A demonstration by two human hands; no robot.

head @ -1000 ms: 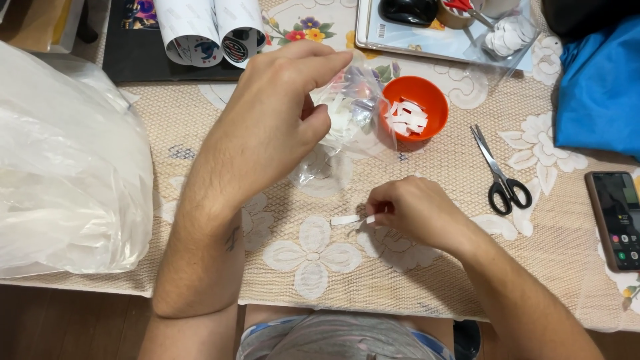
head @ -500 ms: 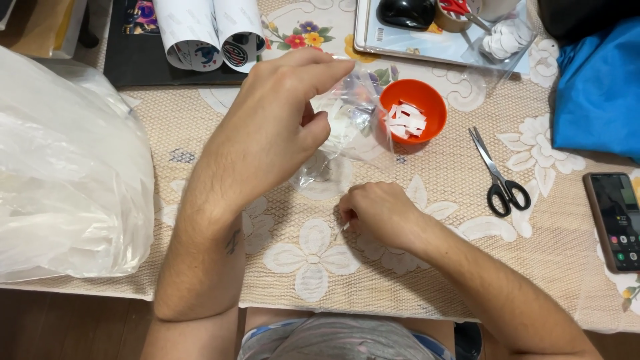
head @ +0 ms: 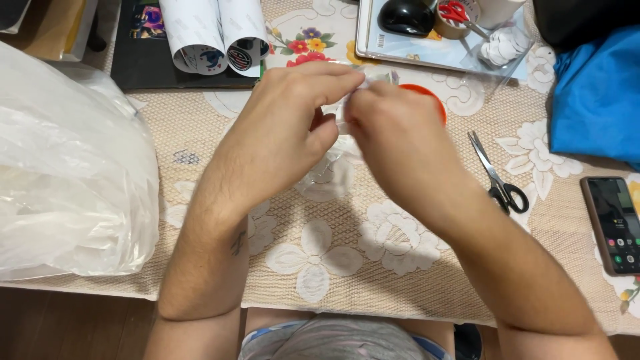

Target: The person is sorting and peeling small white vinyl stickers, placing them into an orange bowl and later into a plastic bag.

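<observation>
The left hand (head: 287, 127) and right hand (head: 393, 127) meet fingertip to fingertip above the counter (head: 320, 267), both pinching the top of a small clear plastic bag (head: 333, 170) that hangs between and below them. An orange bowl (head: 437, 100) sits just behind the right hand; scissors (head: 497, 177) lie to its right.

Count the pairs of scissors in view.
2. Black-handled scissors lie on the lace tablecloth, right of the right hand. Red-handled scissors sit on the tray at the top. Others may be hidden under the hands.
</observation>
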